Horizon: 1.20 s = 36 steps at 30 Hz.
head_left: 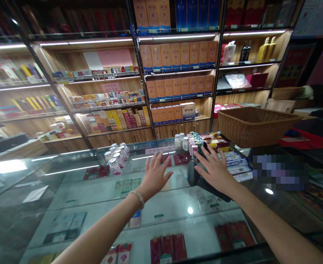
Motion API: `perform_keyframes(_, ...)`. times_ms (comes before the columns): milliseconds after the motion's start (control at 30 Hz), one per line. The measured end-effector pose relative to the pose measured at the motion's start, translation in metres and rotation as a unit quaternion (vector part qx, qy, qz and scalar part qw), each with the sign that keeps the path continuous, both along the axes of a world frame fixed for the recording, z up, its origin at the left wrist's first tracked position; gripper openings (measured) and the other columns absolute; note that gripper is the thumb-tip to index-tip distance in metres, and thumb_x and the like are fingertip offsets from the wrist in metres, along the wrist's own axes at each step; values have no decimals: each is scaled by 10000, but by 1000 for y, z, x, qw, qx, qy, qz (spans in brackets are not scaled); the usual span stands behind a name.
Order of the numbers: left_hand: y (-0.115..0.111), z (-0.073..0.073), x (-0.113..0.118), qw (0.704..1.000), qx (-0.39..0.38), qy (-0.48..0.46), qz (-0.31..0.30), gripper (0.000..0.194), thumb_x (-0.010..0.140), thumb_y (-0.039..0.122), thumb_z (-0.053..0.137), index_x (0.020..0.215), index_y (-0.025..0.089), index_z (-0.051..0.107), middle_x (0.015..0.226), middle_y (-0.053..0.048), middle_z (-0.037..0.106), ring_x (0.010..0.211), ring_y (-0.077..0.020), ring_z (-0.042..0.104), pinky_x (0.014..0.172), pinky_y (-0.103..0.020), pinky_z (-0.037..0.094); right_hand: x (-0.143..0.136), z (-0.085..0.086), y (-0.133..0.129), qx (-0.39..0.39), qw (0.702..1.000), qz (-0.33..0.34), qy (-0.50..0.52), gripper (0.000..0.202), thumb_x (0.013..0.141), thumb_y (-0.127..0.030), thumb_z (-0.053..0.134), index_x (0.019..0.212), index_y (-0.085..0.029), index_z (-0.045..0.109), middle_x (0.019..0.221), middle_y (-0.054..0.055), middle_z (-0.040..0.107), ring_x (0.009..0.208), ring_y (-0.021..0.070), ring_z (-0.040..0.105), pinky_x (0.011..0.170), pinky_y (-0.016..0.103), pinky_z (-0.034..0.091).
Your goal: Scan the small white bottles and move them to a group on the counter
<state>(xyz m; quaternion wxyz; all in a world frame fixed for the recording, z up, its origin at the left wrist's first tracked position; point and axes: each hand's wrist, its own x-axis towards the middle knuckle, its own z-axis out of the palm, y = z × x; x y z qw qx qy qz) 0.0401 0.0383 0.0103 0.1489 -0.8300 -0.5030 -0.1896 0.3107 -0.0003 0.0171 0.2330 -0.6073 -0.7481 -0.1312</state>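
Both my hands reach out over a glass display counter (166,205). My left hand (155,175), with a beaded bracelet (138,198) at the wrist, has its fingers spread and holds nothing. My right hand (215,169) is also spread and empty, above a dark handheld device (193,175) that it partly hides. Beyond it stand small jars with coloured lids (194,148). To the left is a group of clear jars with pale lids (117,157). Right of my right hand lie blue and white packets (237,165), with red and yellow packets (216,141) behind them.
A wicker basket (256,128) stands at the right rear of the counter. Wooden shelves (117,137) behind hold orange and blue boxes (171,90) and many small packs. Red packs (168,247) lie under the glass. At the left is a pale paper (35,194).
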Motion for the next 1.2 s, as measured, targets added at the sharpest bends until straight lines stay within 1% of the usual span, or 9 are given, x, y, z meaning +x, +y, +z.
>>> perform_keyframes(100,24,9,21,998,8,-58,20,498,970,411,552,1454,292,546,1609,-118,397,1520,-355,280,1229,-630,210,-1,1,-1,-6,1000,3,2,521,1028,-467,393,1518,-308,470,1634,67,384,1529,311,273,1210,651,143)
perform_keyframes(167,39,10,35,994,8,-106,31,467,969,403,548,1420,284,580,1576,-117,444,1494,-346,337,1214,-598,276,-2,1,-1,-7,1000,6,2,526,1026,-479,396,1517,-306,473,1631,61,391,1526,316,280,1211,653,141)
perform_keyframes(267,62,6,53,987,1,-155,50,450,952,388,569,1376,243,618,1542,-126,485,1471,-324,382,1212,-522,318,-4,1,-2,-9,1000,11,1,532,1026,-491,389,1514,-298,478,1626,58,399,1527,318,280,1209,659,147)
perform_keyframes(367,84,-1,63,982,-3,-167,83,559,933,401,590,1448,190,539,1565,-164,455,1482,-336,360,1221,-527,289,-6,1,-2,-7,1000,18,2,537,1022,-493,385,1508,-291,487,1624,63,401,1529,318,275,1207,662,158)
perform_keyframes(500,107,-7,67,985,-1,-140,103,686,904,447,615,1517,191,441,1630,-189,347,1512,-364,296,1220,-582,245,-7,2,-2,10,1000,24,4,540,1017,-489,382,1507,-291,491,1617,69,413,1524,322,286,1210,664,148)
perform_keyframes(667,127,0,66,990,22,-102,96,737,882,454,650,1550,264,404,1659,-154,298,1536,-361,243,1235,-598,188,-7,5,-3,19,1000,24,0,543,1012,-505,391,1497,-290,504,1620,64,408,1524,325,286,1208,661,153)
perform_keyframes(867,152,9,77,988,21,-105,113,700,871,470,671,1510,263,471,1663,-157,284,1541,-363,218,1238,-610,150,-7,2,-3,29,999,30,-8,540,1009,-498,406,1499,-292,501,1621,66,405,1524,330,285,1209,666,142)
perform_keyframes(1067,175,-4,84,974,-42,-153,161,639,842,578,666,1392,261,601,1662,-167,275,1532,-381,242,1202,-622,242,-6,2,-3,27,999,33,-2,550,1014,-517,393,1518,-312,472,1643,39,365,1530,325,273,1220,659,136)
perform_keyframes(1200,181,-10,84,972,-62,-158,164,579,830,574,678,1314,257,667,1667,-173,256,1548,-397,191,1205,-662,194,-7,5,-5,22,999,32,3,547,1016,-520,388,1512,-312,483,1637,47,374,1531,328,269,1215,664,144)
